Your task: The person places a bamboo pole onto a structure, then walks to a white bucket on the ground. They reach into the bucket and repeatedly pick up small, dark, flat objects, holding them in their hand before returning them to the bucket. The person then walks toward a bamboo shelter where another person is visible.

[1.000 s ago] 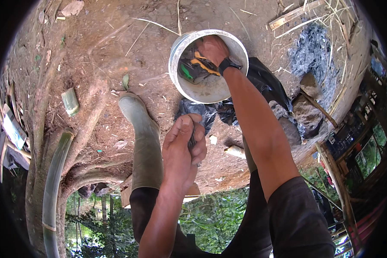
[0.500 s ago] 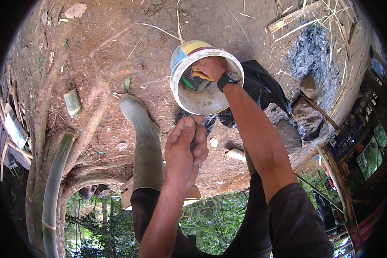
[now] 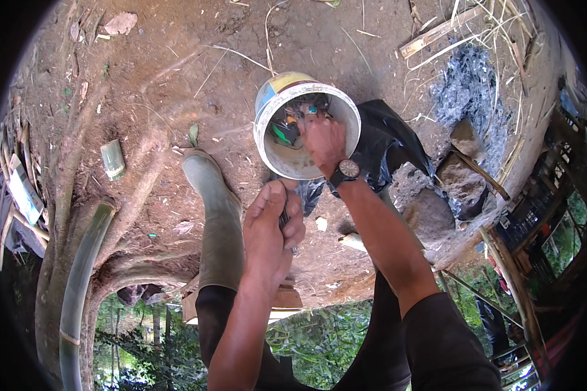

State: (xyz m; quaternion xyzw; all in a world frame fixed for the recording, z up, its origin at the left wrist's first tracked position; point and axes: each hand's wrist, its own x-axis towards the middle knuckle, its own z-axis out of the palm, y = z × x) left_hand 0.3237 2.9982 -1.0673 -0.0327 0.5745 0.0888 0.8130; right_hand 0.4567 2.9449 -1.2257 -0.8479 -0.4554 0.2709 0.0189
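Fingers of the right hand reach down into the white bucket at twelve o'clock, among the green and orange bits inside; whether they grip anything cannot be told. Its mouth tips toward the person, probably to ease the reach, long axis running from six to twelve. The left hand is closed around a thin dark object, near the green rubber boot at nine o'clock.

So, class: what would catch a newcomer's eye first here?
The white bucket at top centre, tilted, with the right hand reaching in among colourful bits. Below it the left hand grips a small dark object. A green rubber boot stands on bare soil to the left.
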